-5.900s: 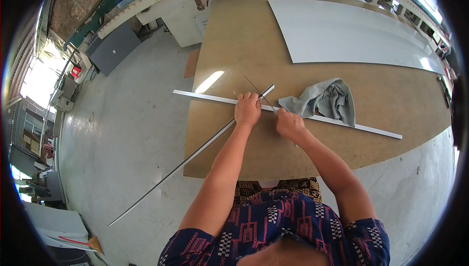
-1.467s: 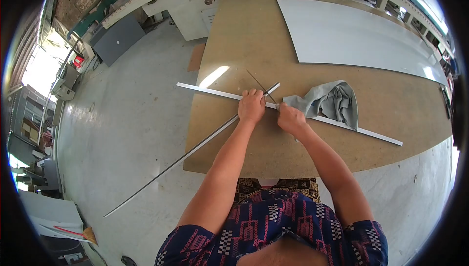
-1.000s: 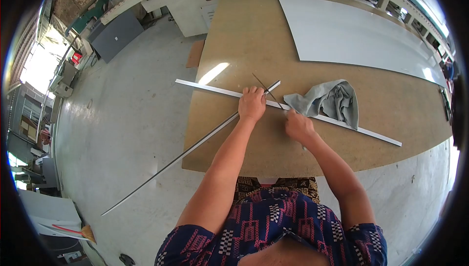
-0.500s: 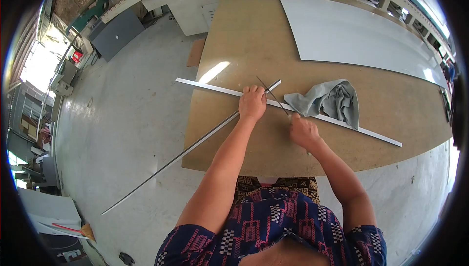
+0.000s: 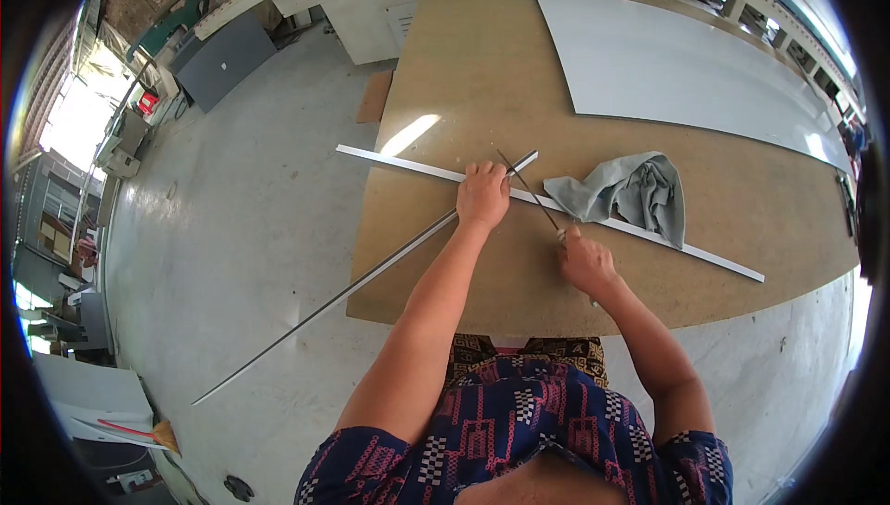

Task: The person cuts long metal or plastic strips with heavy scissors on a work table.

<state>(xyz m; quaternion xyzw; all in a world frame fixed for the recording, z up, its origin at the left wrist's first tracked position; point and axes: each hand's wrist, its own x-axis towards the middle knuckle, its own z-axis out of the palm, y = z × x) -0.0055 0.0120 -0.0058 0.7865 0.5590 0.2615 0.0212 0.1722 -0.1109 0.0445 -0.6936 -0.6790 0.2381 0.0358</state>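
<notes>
My left hand (image 5: 484,195) is closed round a long, thin metal strip (image 5: 389,259) near its upper end, where it crosses a white strip (image 5: 709,259) on the table. The lower end of the metal strip reaches out past the table edge over the floor. In my right hand (image 5: 588,261) is a thin, dark file (image 5: 530,192), gripped by its handle. Its narrow blade lies across the metal strip just right of my left fingers. A crumpled grey cloth (image 5: 640,191) rests partly on the white strip, to the right.
The brown table (image 5: 464,69) has a rounded front edge close to my body. A large white panel (image 5: 667,60) lies at its back right. Near the right edge is a dark tool (image 5: 845,201). A broom (image 5: 165,434) is on the floor at lower left.
My right hand has drawn the file back slightly, down and to the right. My left hand still grips the metal strip in the same place.
</notes>
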